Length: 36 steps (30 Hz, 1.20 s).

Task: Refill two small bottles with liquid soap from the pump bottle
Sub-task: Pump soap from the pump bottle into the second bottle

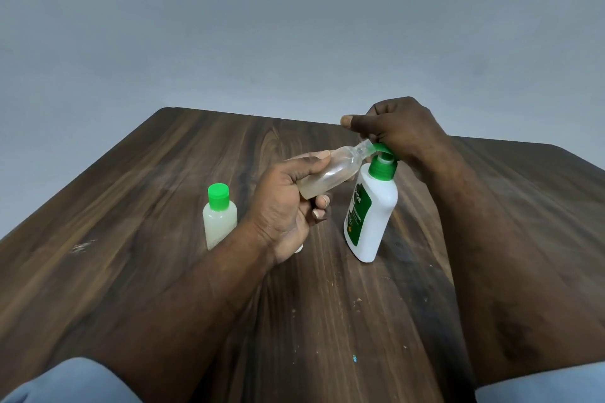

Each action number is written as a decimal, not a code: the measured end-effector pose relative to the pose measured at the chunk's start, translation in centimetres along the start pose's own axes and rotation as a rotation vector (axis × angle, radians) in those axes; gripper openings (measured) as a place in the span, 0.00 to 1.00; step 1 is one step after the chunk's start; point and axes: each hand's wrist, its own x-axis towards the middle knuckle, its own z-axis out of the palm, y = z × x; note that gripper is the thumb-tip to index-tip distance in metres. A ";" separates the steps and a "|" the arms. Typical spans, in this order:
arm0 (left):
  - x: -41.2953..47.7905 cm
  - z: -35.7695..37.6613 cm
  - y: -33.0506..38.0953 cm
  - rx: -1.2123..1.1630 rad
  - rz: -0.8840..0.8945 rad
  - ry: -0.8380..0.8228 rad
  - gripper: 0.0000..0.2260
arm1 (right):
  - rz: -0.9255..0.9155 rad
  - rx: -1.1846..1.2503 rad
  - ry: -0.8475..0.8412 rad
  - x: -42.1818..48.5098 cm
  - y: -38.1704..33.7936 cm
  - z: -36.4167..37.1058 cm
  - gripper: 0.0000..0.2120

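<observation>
Left on the table (131, 271), standing upright: capped small bottle (220, 216). Gripped tilted in left hand (284, 206): open small bottle (330, 173), mouth at pump bottle (371, 216) spout. Keep that mouth tight under the spout; press in slow, full strokes. Curled over the pump head: right hand (397, 131). Spout tip and flow hidden; white bit under left hand unclear

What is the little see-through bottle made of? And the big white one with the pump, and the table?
The little bottle looks like clear plastic: you can see through it, and it shines softly. The big bottle looks like smooth white plastic, solid-coloured and slightly glossy. The table shows dark wood grain, though it may be a printed wood-look surface.
</observation>
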 end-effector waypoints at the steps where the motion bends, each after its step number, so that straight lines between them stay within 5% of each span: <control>1: 0.0 0.0 0.0 0.001 -0.001 -0.002 0.16 | -0.007 0.000 0.009 0.0 -0.1 -0.1 0.22; 18: 0.2 -0.2 -0.4 0.002 0.019 -0.018 0.26 | -0.002 -0.009 -0.014 -0.1 -0.2 0.0 0.22; 36: -0.1 0.0 -0.1 0.008 0.011 -0.010 0.25 | -0.010 0.038 -0.018 0.0 -0.1 -0.2 0.22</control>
